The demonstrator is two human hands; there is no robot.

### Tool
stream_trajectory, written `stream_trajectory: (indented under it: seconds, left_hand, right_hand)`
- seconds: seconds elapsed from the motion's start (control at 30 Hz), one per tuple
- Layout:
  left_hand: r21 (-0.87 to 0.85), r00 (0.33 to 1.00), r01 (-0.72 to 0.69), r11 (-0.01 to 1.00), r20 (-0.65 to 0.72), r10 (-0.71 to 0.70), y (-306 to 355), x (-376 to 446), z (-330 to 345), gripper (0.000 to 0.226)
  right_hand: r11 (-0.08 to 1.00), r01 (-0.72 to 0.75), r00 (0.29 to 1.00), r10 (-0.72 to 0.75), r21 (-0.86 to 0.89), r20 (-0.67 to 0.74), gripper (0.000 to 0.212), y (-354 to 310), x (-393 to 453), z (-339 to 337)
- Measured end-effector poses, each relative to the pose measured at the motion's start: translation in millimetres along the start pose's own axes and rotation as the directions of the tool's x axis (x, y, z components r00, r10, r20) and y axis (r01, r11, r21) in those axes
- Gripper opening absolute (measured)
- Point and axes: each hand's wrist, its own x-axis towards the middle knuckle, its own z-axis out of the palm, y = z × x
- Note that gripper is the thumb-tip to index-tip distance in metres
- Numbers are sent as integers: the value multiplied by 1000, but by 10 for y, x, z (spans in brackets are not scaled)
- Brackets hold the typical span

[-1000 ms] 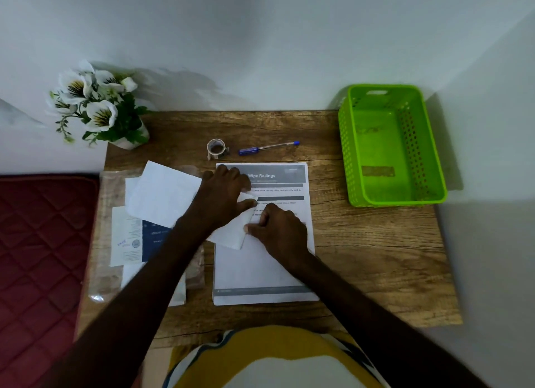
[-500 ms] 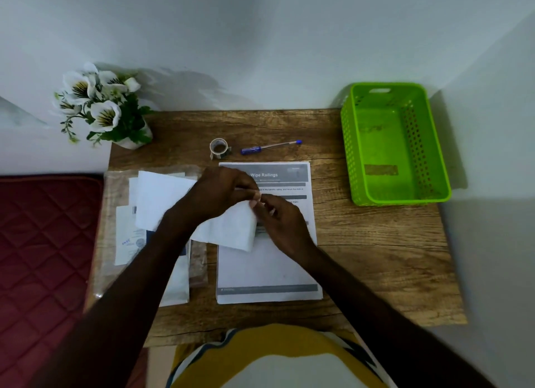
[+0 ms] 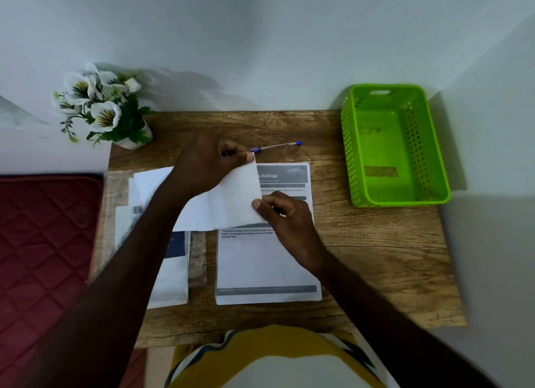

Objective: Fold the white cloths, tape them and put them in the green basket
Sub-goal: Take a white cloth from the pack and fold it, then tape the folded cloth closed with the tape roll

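A white cloth (image 3: 231, 202) is held spread just above the wooden table (image 3: 376, 257), showing fold creases. My left hand (image 3: 208, 162) pinches its far right corner between thumb and fingers. My right hand (image 3: 286, 217) pinches its near right corner. The green basket (image 3: 359, 156) stands at the table's far right, with nothing in it except a brownish patch on its floor. More white cloth (image 3: 150, 182) lies under my left arm. The tape roll is hidden behind my left hand.
A printed sheet (image 3: 266, 266) lies under the cloth in the middle. A blue pen (image 3: 278, 147) lies behind it. Packets and a plastic bag (image 3: 170, 277) sit at the left. A flower pot (image 3: 107, 109) stands at the far left corner. A red mattress (image 3: 43, 243) borders the table's left.
Both hands lifted the cloth off the sheet and drew its right edge open. My left hand moved away from me with one corner; my right hand holds the near corner.
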Motion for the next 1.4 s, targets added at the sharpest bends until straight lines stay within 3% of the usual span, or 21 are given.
stream_trajectory:
  seconds: [0.1,0.17,0.23,0.33,0.43,0.6,0.77,0.93,1.17,1.4]
  left_hand:
    - [-159,981,111,981,-139,-134,55,36,-52,10]
    - [-350,953,196,916,-150,-262,75,65,-91,6]
    - [-437,935,228,870,-151,-320,87,64,-79,7]
    - [-477,898,266,838,-194,-395,61,21,93,12]
    - [-521,846,315,793,-225,-484,-147,-65,386,26]
    - [-380,771,347,857,-405,-492,-370,-230,768,27]
    - [-142,756,415,899,-496,-427,-411,-245,886,30]
    - [-45,772,411,910,-515,-374,-472,-273,928,25]
    - [-58,762,385,921,-543,-353,-557,-251,909,12]
    - [150,733,347,926,-659,-168,-437,-152,772,30]
  right_hand:
    - [992,-28,996,38,125,-78,16,-112,16,-87]
    - [978,-24,986,58,208,-157,14,-169,95,-169]
    - [971,-22,974,75,240,-215,14,-199,234,-241]
    - [980,-33,944,95,198,-315,15,-145,471,-305]
    - [998,-54,924,46,-13,-380,15,42,689,-300]
    - [916,-90,928,-66,-391,-368,19,317,794,-179]
    - [804,-50,910,-207,-593,-359,16,408,767,-95]
    - [752,-50,899,-253,-657,-358,13,472,767,-83]
    - [711,19,908,-306,-703,-286,13,483,774,-79]
    - [680,41,923,-307,-732,-233,16,517,778,-93]
